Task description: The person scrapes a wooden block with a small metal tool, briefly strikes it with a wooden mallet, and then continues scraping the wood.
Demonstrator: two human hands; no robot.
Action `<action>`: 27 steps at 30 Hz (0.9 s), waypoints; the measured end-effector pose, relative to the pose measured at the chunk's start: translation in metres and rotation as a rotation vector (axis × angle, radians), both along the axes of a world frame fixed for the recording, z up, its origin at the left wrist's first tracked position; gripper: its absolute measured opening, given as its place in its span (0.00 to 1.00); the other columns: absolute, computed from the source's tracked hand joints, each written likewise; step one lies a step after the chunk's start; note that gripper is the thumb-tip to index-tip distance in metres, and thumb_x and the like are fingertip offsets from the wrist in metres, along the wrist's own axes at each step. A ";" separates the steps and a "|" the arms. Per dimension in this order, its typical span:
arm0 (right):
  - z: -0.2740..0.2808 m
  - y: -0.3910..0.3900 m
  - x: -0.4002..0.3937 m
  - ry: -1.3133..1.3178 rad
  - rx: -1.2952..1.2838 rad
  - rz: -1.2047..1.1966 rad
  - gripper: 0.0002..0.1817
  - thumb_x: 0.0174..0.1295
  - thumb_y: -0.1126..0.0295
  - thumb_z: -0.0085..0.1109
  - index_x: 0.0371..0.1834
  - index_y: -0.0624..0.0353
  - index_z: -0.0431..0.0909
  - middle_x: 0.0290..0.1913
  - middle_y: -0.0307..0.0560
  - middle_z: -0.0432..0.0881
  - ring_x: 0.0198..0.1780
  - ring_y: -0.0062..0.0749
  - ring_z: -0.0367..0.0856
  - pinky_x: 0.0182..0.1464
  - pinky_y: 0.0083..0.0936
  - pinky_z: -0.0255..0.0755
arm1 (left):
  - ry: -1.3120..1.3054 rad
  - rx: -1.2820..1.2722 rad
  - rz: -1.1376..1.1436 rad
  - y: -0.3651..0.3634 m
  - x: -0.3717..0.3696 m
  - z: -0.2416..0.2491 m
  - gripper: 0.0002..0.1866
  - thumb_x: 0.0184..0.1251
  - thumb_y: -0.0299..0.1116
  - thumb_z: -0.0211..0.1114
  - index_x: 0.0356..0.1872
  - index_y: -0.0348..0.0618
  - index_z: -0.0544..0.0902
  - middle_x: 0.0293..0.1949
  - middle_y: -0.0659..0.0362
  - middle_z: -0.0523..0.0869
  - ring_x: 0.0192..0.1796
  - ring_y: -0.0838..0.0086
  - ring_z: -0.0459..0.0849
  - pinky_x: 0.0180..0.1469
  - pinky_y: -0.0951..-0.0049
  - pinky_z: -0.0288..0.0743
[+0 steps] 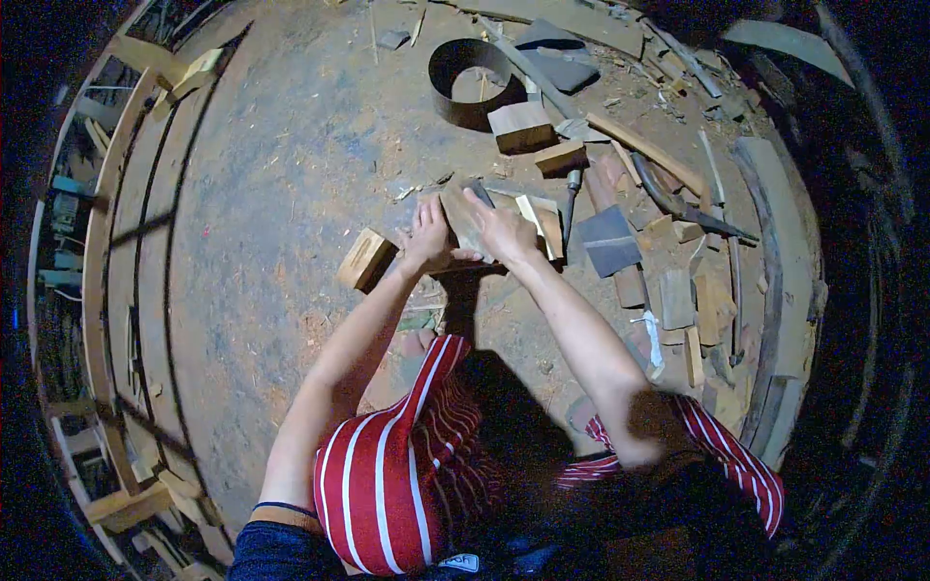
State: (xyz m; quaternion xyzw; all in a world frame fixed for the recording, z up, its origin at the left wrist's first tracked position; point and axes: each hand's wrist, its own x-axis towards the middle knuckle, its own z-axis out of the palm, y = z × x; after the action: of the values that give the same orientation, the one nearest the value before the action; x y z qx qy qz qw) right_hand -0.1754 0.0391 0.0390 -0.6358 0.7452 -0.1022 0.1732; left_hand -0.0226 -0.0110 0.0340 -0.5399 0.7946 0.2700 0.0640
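Note:
A flat, greyish-brown piece of wood (pixel 461 215) lies low over the floor between my hands. On its left edge is my left hand (pixel 426 237), its fingers pointing away from me and its thumb reaching right along the near side. My right hand (pixel 506 232) grips the right side, with one digit stretched over the top. Both palms hide much of the wood, and its underside cannot be seen. Just left of my left hand sits a small wooden block (pixel 365 259) with a grooved face. Light wood strips (pixel 541 225) lie right beside my right hand.
A dark metal ring (pixel 473 85) stands beyond my hands, near two wooden blocks (pixel 521 128). To the right are a chisel-like tool (pixel 572 198), a dark square sheet (pixel 609 241) and scattered offcuts (pixel 715 308). Wooden framing (pixel 102 281) runs along the left.

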 end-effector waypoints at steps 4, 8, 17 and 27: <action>0.001 0.039 0.004 0.004 0.018 0.008 0.30 0.63 0.67 0.43 0.68 0.26 0.57 0.27 0.53 0.83 0.28 0.49 0.84 0.29 0.46 0.76 | 0.071 -0.018 0.015 -0.009 0.005 -0.036 0.75 0.23 0.68 0.75 0.71 0.38 0.40 0.72 0.45 0.47 0.74 0.52 0.44 0.65 0.31 0.44; -0.008 0.055 0.006 0.045 -0.001 -0.001 0.30 0.62 0.65 0.45 0.68 0.23 0.57 0.22 0.52 0.80 0.24 0.48 0.82 0.24 0.42 0.74 | -0.019 0.001 0.037 -0.004 0.008 -0.016 0.75 0.23 0.68 0.75 0.71 0.38 0.40 0.72 0.45 0.47 0.74 0.52 0.44 0.65 0.31 0.43; 0.013 0.017 0.000 -0.058 0.092 -0.080 0.26 0.67 0.56 0.41 0.69 0.26 0.55 0.35 0.60 0.82 0.37 0.53 0.83 0.38 0.46 0.74 | 0.043 -0.042 0.093 -0.002 -0.006 -0.017 0.72 0.26 0.69 0.73 0.72 0.45 0.42 0.72 0.44 0.47 0.72 0.46 0.50 0.64 0.29 0.43; -0.072 0.096 -0.050 -0.329 -0.165 -0.374 0.31 0.70 0.51 0.37 0.73 0.44 0.44 0.38 0.71 0.79 0.26 0.58 0.80 0.32 0.47 0.74 | 0.136 -0.043 0.073 -0.011 0.001 -0.046 0.74 0.24 0.68 0.74 0.70 0.37 0.41 0.72 0.42 0.46 0.74 0.51 0.42 0.65 0.30 0.42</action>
State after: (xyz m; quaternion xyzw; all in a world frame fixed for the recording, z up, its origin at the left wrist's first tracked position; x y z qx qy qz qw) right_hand -0.2254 0.1352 -0.0328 -0.4740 0.8006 -0.2949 0.2175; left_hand -0.0221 -0.0220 -0.0116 -0.5504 0.7825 0.2910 -0.0118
